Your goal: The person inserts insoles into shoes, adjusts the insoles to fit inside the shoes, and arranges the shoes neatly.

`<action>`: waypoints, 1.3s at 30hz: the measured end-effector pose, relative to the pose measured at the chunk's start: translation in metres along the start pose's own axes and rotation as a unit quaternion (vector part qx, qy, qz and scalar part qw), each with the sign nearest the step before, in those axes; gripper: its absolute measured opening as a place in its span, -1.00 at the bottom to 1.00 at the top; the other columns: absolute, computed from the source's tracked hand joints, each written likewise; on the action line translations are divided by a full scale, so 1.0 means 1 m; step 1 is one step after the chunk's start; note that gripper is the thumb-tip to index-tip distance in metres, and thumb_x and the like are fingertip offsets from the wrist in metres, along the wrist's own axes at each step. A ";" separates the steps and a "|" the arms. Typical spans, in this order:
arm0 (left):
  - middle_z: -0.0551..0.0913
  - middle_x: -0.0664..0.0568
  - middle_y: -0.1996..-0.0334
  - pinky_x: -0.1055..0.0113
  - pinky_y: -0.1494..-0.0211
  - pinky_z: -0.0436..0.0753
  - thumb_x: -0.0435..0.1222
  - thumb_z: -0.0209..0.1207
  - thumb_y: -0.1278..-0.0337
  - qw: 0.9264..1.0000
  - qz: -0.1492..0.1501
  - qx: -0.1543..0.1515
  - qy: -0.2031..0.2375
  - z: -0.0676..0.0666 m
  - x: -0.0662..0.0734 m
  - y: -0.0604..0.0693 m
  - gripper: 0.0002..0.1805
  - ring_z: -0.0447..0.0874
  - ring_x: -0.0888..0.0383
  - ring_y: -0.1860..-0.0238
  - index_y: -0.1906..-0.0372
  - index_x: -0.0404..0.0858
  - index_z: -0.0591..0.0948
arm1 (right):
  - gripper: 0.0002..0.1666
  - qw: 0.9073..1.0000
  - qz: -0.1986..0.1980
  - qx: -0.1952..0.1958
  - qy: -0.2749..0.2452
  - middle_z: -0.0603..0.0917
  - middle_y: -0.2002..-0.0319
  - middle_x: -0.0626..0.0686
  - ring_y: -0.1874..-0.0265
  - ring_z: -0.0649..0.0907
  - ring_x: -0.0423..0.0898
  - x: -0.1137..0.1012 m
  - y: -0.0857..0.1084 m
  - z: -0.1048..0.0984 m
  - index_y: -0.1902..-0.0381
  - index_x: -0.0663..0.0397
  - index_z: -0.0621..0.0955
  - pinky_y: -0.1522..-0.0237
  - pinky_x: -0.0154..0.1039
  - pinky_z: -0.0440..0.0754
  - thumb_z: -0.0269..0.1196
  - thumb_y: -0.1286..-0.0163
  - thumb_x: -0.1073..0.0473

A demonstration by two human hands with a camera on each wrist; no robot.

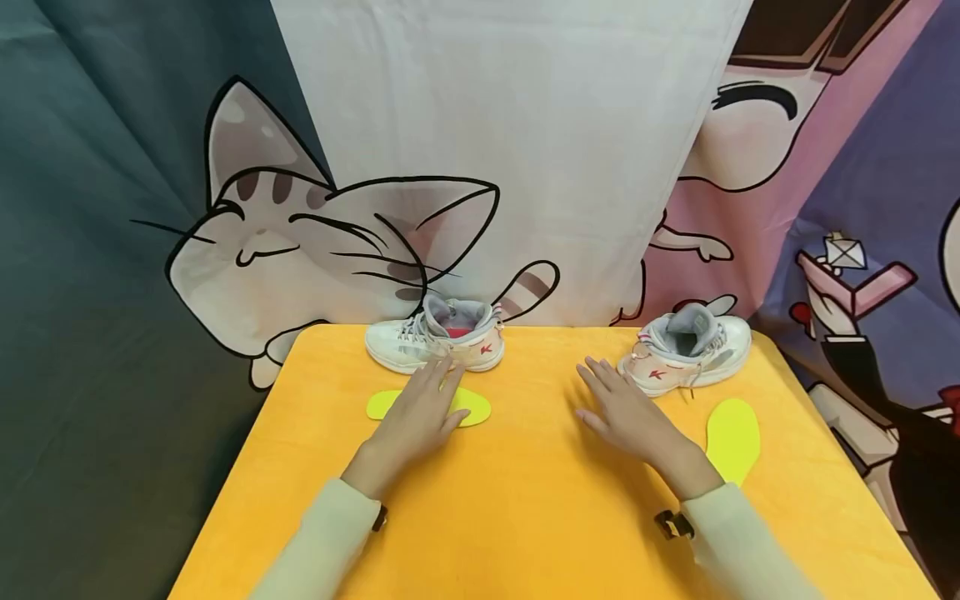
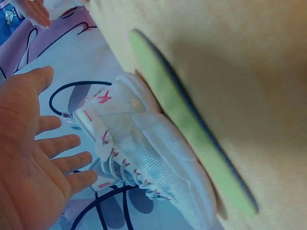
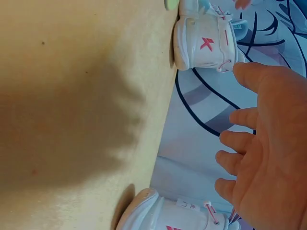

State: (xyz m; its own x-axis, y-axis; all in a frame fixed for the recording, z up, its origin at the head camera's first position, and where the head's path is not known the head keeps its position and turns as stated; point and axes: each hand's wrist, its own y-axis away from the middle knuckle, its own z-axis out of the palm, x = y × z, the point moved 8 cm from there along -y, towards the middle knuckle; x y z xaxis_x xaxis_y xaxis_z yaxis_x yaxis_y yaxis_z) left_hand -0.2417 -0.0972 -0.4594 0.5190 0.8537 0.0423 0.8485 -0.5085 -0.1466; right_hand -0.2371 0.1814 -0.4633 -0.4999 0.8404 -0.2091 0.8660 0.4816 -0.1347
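Observation:
Two white sneakers with red marks stand at the table's far side: a left sneaker [image 1: 390,346] with its toe to the left, and a right sneaker [image 1: 723,350] with its toe to the right. My left hand [image 1: 423,412] hovers, fingers extended and holding nothing, above a yellow insole [image 1: 474,407] that lies before the left sneaker. In the left wrist view, a dark underside edges that insole [image 2: 187,120]. My right hand [image 1: 630,417], also extended and holding nothing, is in the air in front of the right sneaker. A second yellow insole [image 1: 733,437] lies beside my right forearm, partly hidden by it.
The table [image 1: 517,517] has a yellow-orange top, narrower at its far edge. Directly behind it hangs a cloth backdrop [image 1: 510,108] printed with a cartoon cat and figures. Dark bands [image 1: 672,525] circle both wrists at the sleeves.

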 end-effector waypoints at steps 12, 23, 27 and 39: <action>0.35 -0.32 -0.49 -0.05 -0.60 0.27 -0.04 0.25 -0.41 0.997 0.040 0.057 -0.018 -0.030 -0.004 -0.035 -0.19 0.28 -0.25 -0.53 -0.54 -0.38 0.25 | -0.17 1.000 -0.010 0.002 -0.003 0.31 -0.52 0.37 -0.49 0.32 0.40 -0.003 -0.017 -0.009 -0.54 0.28 0.29 -0.44 0.46 0.21 0.26 -0.52 -0.05; 0.36 -0.31 -0.47 0.02 -0.62 0.24 -0.10 0.29 -0.37 0.997 0.040 0.064 -0.017 -0.036 -0.006 -0.060 -0.18 0.33 -0.20 -0.51 -0.53 -0.41 0.26 | -0.15 1.000 -0.013 -0.022 -0.012 0.21 -0.59 0.29 -0.56 0.24 0.34 -0.004 -0.034 -0.008 -0.59 0.21 0.22 -0.48 0.42 0.16 0.22 -0.55 -0.07; 0.36 -0.30 -0.47 -0.01 -0.57 0.33 -0.13 0.31 -0.36 0.998 0.028 0.050 0.005 -0.031 -0.009 -0.068 -0.17 0.36 -0.21 -0.49 -0.54 -0.40 0.24 | -0.14 0.999 -0.029 -0.021 -0.018 0.19 -0.60 0.27 -0.57 0.22 0.31 -0.006 -0.044 -0.009 -0.60 0.20 0.21 -0.52 0.39 0.13 0.23 -0.54 -0.06; 0.39 -0.29 -0.47 0.01 -0.54 0.39 -0.14 0.29 -0.39 0.999 -0.022 -0.012 0.033 -0.010 -0.018 -0.084 -0.12 0.39 -0.17 -0.49 -0.59 -0.40 0.14 | -0.17 0.997 -0.062 -0.033 -0.010 0.22 -0.58 0.29 -0.58 0.22 0.28 -0.012 -0.071 -0.007 -0.61 0.21 0.19 -0.52 0.37 0.14 0.20 -0.56 0.01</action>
State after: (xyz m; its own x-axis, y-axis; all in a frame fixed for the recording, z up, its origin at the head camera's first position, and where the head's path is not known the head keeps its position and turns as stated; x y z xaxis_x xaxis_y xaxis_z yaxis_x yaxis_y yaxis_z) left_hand -0.3210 -0.0711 -0.4381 0.4870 0.8660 0.1131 0.8719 -0.4746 -0.1202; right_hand -0.2931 0.1390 -0.4445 -0.6035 0.7682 -0.2134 0.7955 0.5983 -0.0961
